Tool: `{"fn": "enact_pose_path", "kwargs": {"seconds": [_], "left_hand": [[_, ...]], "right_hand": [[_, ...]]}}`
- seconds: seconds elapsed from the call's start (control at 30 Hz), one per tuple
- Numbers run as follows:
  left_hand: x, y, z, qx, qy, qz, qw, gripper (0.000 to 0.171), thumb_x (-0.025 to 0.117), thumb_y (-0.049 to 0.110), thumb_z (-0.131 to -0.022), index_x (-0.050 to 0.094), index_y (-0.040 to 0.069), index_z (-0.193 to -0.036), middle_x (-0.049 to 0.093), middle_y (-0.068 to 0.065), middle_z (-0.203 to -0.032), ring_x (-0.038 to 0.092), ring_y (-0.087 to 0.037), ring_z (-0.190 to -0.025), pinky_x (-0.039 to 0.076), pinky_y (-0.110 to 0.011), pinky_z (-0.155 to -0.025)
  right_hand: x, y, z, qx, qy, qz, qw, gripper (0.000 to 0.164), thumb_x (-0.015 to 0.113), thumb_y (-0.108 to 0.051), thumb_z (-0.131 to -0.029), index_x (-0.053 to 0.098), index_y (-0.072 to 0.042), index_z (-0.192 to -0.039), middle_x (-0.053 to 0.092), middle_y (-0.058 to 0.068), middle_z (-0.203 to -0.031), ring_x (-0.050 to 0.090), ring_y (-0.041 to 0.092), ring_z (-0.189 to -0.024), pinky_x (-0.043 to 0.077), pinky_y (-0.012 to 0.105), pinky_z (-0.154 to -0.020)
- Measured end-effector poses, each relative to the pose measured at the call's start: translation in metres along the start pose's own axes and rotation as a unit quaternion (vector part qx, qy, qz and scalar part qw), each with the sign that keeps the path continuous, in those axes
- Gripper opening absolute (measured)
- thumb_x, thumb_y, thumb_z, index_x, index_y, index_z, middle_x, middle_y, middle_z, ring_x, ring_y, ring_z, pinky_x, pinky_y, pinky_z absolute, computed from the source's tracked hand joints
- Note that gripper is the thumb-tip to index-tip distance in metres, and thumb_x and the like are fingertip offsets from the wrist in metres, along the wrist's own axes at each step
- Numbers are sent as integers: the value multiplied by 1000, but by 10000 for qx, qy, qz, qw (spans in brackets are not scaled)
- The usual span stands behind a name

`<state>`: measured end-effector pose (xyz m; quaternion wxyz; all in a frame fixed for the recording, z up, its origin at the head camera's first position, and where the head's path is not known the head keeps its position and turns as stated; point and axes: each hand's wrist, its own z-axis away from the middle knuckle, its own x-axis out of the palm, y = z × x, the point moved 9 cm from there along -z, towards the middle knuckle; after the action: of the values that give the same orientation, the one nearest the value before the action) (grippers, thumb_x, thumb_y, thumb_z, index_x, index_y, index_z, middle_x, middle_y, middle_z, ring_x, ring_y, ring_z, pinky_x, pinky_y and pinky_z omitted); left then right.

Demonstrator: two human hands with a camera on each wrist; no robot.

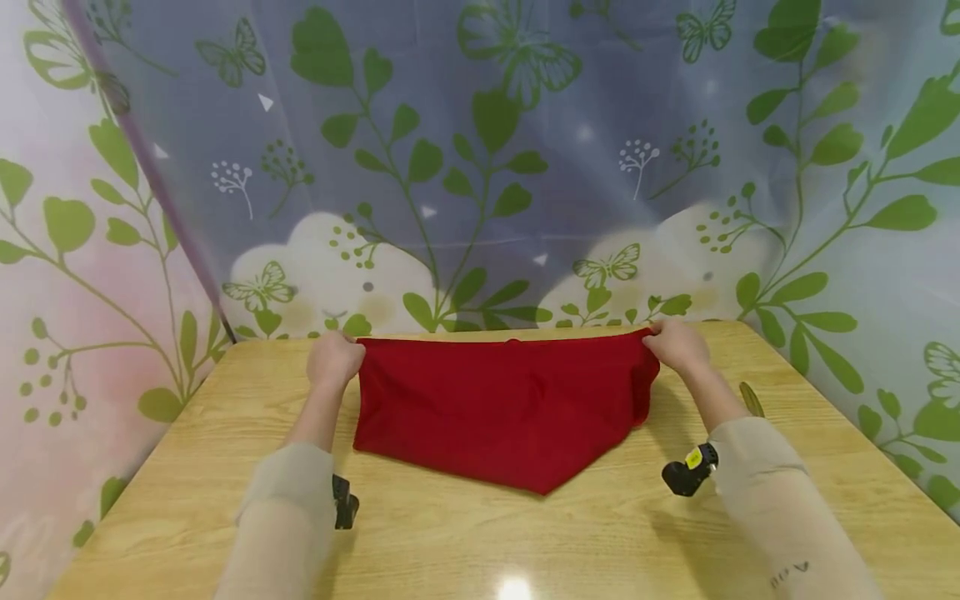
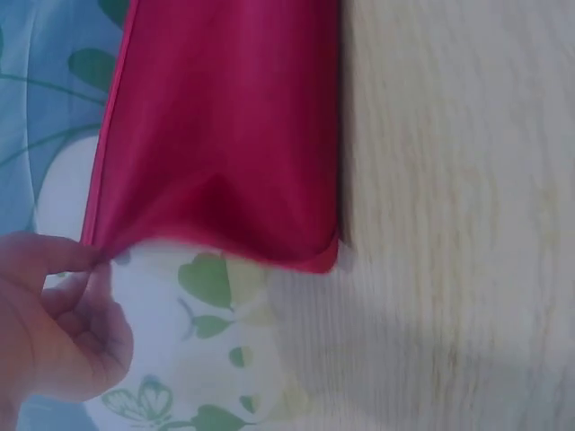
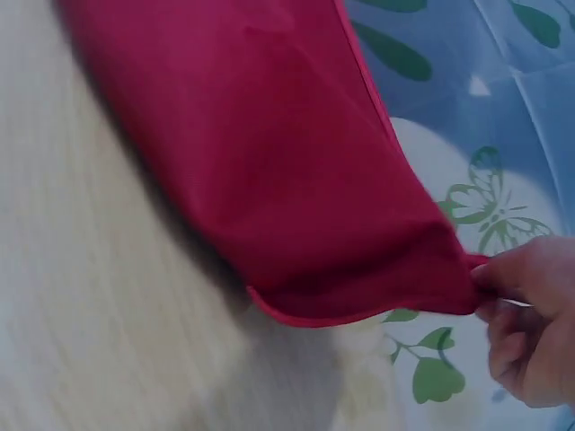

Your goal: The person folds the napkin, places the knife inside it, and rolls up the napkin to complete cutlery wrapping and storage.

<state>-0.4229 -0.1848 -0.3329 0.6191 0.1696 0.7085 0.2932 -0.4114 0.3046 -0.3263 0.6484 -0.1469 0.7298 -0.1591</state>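
Note:
A red cloth (image 1: 495, 400) is stretched between both hands over the wooden table, its upper edge pulled nearly straight. My left hand (image 1: 335, 358) pinches its upper left corner between thumb and fingers; the left wrist view shows that hand (image 2: 63, 314) at the hemmed edge. At the upper right corner my right hand (image 1: 678, 343) pinches the cloth, which bunches and hangs in a fold there. In the right wrist view the right hand (image 3: 530, 314) grips the corner tip. The lower edge comes to a point right of centre, close over the tabletop.
The light wooden table (image 1: 187, 500) stretches below the cloth. Behind it hangs a curtain (image 1: 585, 167) printed with green leaves and butterflies, with more printed fabric on both sides. A small greenish-gold oval object (image 1: 751, 400) shows beside the right forearm.

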Motion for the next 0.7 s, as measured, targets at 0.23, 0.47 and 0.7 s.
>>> {"fn": "enact_pose_path", "kwargs": {"seconds": [0.23,0.47,0.7], "left_hand": [[-8,-6,-6,-389,625,502,9960,22,41,8,-80,62,2,-77,60,-11,-78,54,-26,-72,39,-31,-53],[-6,-8,-8,-728,868,505,9923,35,42,10,-81,68,3,-103,63,-15,-111,57,-36,-99,47,-45,-73],[18,-10,-11,-337,88,54,9994,35,43,10,-81,64,-3,-107,60,-20,-113,55,-37,-104,46,-43,-79]], "right_hand": [[-17,3,-6,773,638,-2171,9710,35,51,-5,-91,48,15,-120,56,32,-110,63,13,-63,53,27,-65],[-6,-12,-16,379,646,-2268,9711,37,46,-2,-92,46,13,-125,53,31,-117,60,33,-98,49,39,-83],[45,-30,-14,-583,-1165,-2350,9632,53,41,-4,-95,18,11,-141,22,34,-142,27,47,-128,31,53,-100]]}}
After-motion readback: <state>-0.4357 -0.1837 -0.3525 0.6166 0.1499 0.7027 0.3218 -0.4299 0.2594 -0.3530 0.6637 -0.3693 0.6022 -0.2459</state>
